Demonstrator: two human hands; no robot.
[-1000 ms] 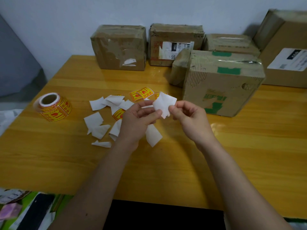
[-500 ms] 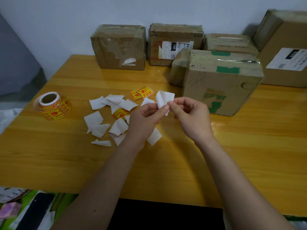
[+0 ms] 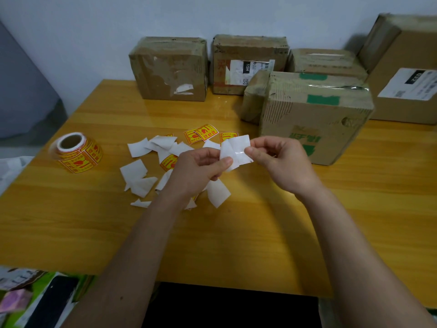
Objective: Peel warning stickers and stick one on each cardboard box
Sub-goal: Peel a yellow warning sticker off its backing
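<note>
From the head view, both hands work a white square sticker piece (image 3: pixel 236 151) held above the yellow wooden desk (image 3: pixel 236 233). The left hand (image 3: pixel 201 171) pinches its lower left edge between thumb and forefinger, and the right hand (image 3: pixel 281 162) pinches its right edge, so each grip is clamped on the paper. Only the white face shows, creased in the middle; whether sticker and backing have begun to part I cannot tell.

Just beyond the hands lie scattered white backing scraps (image 3: pixel 137 171) and a few loose red-and-yellow warning stickers (image 3: pixel 203 133). The roll of yellow warning stickers (image 3: pixel 75 152) stands well apart to the left.

The brown cardboard boxes (image 3: pixel 314 117) sit along the far edge by the wall. No warning sticker shows on any visible face, so by my reading the sticking is still to come, though the scraps suggest peeling is well along.
</note>
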